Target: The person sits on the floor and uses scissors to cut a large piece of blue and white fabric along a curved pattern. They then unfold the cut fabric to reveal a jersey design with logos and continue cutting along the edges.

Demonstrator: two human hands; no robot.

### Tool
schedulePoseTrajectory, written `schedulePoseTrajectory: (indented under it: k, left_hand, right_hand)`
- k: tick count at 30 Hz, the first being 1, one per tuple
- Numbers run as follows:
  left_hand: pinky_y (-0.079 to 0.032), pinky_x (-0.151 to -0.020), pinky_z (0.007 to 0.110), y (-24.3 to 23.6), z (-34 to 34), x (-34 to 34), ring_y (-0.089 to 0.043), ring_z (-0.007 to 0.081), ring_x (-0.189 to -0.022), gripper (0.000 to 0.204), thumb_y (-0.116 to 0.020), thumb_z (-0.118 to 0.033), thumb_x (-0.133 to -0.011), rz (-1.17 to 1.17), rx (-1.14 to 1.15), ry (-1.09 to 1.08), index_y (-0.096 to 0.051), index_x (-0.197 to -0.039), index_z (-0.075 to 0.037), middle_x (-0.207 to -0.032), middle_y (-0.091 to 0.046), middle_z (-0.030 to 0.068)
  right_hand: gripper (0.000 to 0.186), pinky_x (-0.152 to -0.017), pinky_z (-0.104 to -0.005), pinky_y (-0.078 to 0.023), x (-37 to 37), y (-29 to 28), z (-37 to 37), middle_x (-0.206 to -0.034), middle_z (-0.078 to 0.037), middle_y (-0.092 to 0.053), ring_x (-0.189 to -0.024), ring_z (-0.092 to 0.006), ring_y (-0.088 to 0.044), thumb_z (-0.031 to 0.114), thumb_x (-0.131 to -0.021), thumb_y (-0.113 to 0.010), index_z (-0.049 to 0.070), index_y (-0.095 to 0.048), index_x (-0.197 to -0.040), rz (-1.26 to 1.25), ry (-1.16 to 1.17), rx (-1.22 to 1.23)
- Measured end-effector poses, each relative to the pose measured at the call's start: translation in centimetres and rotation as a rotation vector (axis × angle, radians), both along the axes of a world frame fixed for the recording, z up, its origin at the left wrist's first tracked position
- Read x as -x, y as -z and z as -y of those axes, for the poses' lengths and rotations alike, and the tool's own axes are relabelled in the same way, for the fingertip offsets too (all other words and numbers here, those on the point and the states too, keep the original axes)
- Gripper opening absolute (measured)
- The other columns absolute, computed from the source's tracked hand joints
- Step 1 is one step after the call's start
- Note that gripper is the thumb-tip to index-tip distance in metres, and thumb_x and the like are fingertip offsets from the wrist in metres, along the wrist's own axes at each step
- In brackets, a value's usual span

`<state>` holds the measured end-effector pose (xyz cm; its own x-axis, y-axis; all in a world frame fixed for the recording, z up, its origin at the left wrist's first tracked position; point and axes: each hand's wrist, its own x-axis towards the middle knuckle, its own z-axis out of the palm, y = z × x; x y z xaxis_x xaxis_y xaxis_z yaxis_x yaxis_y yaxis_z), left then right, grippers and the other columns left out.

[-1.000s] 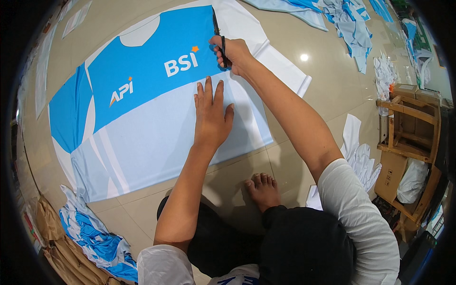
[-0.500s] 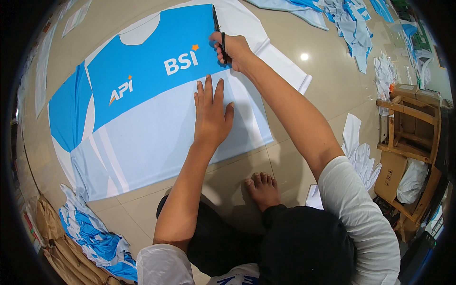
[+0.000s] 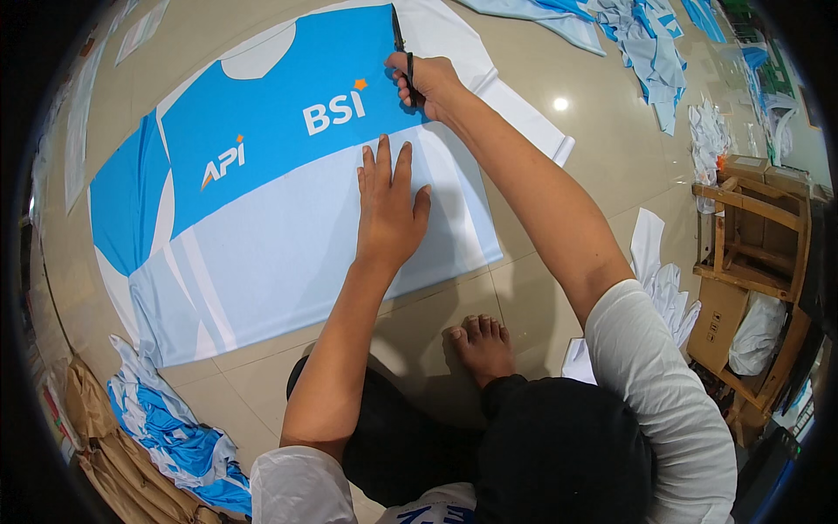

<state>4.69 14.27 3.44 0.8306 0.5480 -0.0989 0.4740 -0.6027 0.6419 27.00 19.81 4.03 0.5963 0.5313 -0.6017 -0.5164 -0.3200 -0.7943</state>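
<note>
A printed jersey fabric panel (image 3: 253, 131) in blue, pale blue and white lies spread on the tiled floor before me. My right hand (image 3: 423, 83) is closed round the handles of black scissors (image 3: 399, 35), whose blades point away from me along the blue part's right edge. White fabric (image 3: 445, 44) lies just right of the blades. Flat on the pale blue part rests my left hand (image 3: 388, 210), fingers spread and holding nothing, a little below and left of the scissors. My fingers partly hide the scissor handles.
Blue and white fabric scraps (image 3: 642, 52) lie at the far right, with another heap (image 3: 179, 437) at the near left. White scraps (image 3: 663, 288) are beside my right arm. A wooden frame (image 3: 751, 210) with cardboard boxes (image 3: 720, 319) stands right. My bare foot (image 3: 483, 349) is near the fabric's front edge.
The right hand and scissors have shifted very slightly away from me along the blue edge. My left hand stays spread on the fabric in nearly the same place.
</note>
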Motion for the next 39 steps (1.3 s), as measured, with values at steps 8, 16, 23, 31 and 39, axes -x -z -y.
schedulePoseTrajectory:
  k: [8, 16, 23, 31, 39]
  left_hand:
    - [-0.017, -0.132, 0.062, 0.0, 0.0, 0.1, -0.014, 0.0523, -0.164, 0.068, -0.066, -0.018, -0.106, 0.011, 0.000, -0.003, -0.038, -0.166, -0.004, -0.176, -0.020, 0.0288]
    - [-0.017, -0.132, 0.063, -0.1, 0.1, 0.0, -0.014, 0.0528, -0.164, 0.068, -0.066, -0.018, -0.106, 0.011, -0.001, -0.002, -0.038, -0.166, -0.004, -0.176, -0.020, 0.0289]
    - [-0.017, -0.132, 0.063, -0.3, 0.0, 0.0, -0.014, 0.0531, -0.164, 0.068, -0.066, -0.019, -0.106, -0.003, 0.005, -0.002, -0.038, -0.166, -0.004, -0.176, -0.020, 0.0293]
    - [-0.017, -0.132, 0.063, -0.1, 0.0, 0.0, -0.013, 0.0535, -0.164, 0.068, -0.065, -0.019, -0.106, 0.006, 0.002, 0.004, -0.037, -0.166, -0.003, -0.176, -0.019, 0.0296]
    - [-0.016, -0.132, 0.063, -0.1, 0.0, 0.0, -0.013, 0.0537, -0.163, 0.068, -0.066, -0.019, -0.105, 0.010, -0.003, 0.005, -0.038, -0.165, -0.003, -0.176, -0.019, 0.0298]
  right_hand:
    - [0.026, -0.049, -0.0310, -0.046, 0.1, -0.2, -0.1, -0.071, -0.008, -0.063, -0.057, -0.0164, -0.057, 0.017, -0.083, -0.084, 0.000, -0.066, -0.077, 0.018, 0.005, -0.006]
    - [0.027, -0.050, -0.0309, -0.046, -0.5, 0.0, -0.8, -0.072, -0.008, -0.063, -0.057, -0.0159, -0.057, 0.020, -0.084, -0.084, 0.001, -0.066, -0.079, 0.021, -0.015, 0.010]
    - [0.028, -0.050, -0.0305, -0.046, -0.8, 0.3, -1.0, -0.072, -0.007, -0.063, -0.057, -0.0158, -0.057, 0.021, -0.085, -0.085, 0.002, -0.066, -0.078, 0.008, -0.003, -0.012]
    - [0.028, -0.050, -0.0310, -0.047, -0.4, 0.4, -1.0, -0.072, -0.007, -0.064, -0.058, -0.0160, -0.057, 0.021, -0.086, -0.085, 0.002, -0.066, -0.077, 0.020, 0.033, -0.015]
    - [0.029, -0.049, -0.0312, -0.046, -0.7, 0.6, -1.2, -0.071, -0.007, -0.063, -0.057, -0.0163, -0.057, 0.021, -0.085, -0.084, 0.002, -0.065, -0.077, 0.018, 0.017, -0.011]
